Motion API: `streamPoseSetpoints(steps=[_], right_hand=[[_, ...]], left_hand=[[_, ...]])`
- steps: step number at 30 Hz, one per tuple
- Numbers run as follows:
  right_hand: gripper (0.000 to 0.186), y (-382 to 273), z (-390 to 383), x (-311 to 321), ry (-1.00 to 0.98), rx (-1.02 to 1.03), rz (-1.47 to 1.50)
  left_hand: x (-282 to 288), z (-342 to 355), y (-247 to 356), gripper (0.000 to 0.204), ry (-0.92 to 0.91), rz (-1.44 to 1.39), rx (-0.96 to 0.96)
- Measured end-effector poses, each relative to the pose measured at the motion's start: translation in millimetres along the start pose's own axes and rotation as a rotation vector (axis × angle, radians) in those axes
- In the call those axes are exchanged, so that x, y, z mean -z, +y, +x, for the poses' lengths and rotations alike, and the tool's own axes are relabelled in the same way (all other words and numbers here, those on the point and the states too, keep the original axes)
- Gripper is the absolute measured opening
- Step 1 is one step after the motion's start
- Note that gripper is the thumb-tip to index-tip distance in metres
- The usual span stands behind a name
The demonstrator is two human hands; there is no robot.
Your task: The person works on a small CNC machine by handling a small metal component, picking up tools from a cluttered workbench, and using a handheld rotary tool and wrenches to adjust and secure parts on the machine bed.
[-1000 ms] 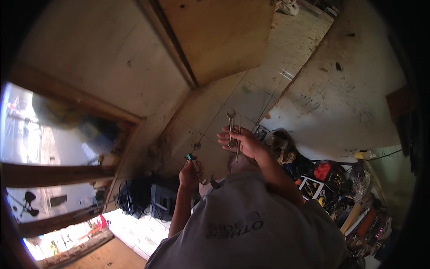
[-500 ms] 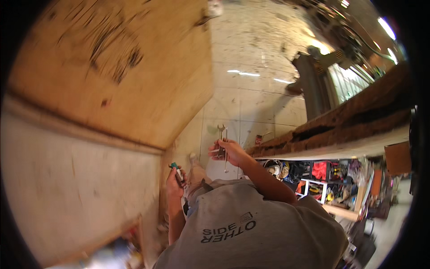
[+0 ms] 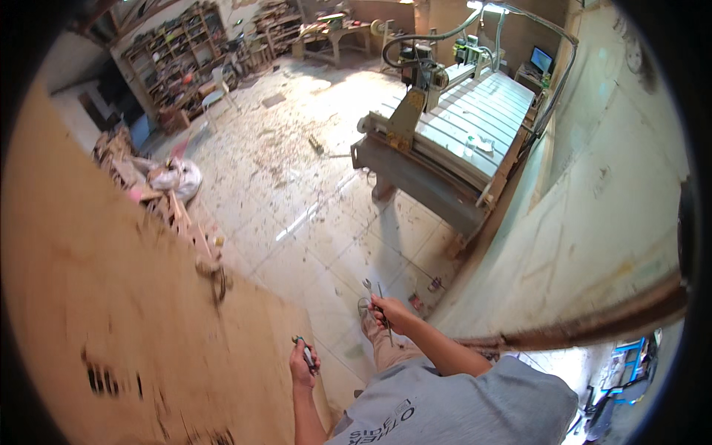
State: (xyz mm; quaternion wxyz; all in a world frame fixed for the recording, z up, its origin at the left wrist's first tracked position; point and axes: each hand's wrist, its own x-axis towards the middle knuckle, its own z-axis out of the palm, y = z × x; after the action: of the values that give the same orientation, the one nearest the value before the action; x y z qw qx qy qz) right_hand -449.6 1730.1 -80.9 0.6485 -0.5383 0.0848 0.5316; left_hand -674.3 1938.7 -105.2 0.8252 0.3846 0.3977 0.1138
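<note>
Right hand point(image 3: 391, 314) clasped on wrench point(image 3: 368, 285) and rod point(image 3: 390, 336).
Wrench's long axis points forward, head beyond the fingers; left hand point(image 3: 301, 368) grips green-ended tool point(image 3: 298, 340).

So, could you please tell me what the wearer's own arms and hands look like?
Both the left hand and right hand are bare, with no gloves; no watch shows at either wrist. The forearms are uncovered. The right arm comes out of a grey shirt printed with dark lettering; the left sleeve's end isn't visible.
</note>
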Motion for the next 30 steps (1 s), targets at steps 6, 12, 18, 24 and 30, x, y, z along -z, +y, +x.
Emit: streamPoseSetpoints(steps=[6,12,18,24,30], right_hand=[[0.048,-123,132,-13,0.064,0.094,-0.034],[0.051,-284,218,-67,-0.042,0.263,-0.242],[0.055,-374,346,-95,-0.039,0.266,-0.197],[0.035,-450,451,-77,0.115,0.157,0.068],[0.035,-580,480,-71,0.291,0.304,0.228]], left_hand=[[-71,143,65,0.045,-0.014,-0.085,0.129],[-83,283,164,0.05,0.145,-0.107,0.056],[-87,441,257,0.051,0.285,-0.132,0.076],[-143,626,372,0.045,0.209,0.045,0.118],[-292,785,494,0.04,-0.184,0.404,0.152]])
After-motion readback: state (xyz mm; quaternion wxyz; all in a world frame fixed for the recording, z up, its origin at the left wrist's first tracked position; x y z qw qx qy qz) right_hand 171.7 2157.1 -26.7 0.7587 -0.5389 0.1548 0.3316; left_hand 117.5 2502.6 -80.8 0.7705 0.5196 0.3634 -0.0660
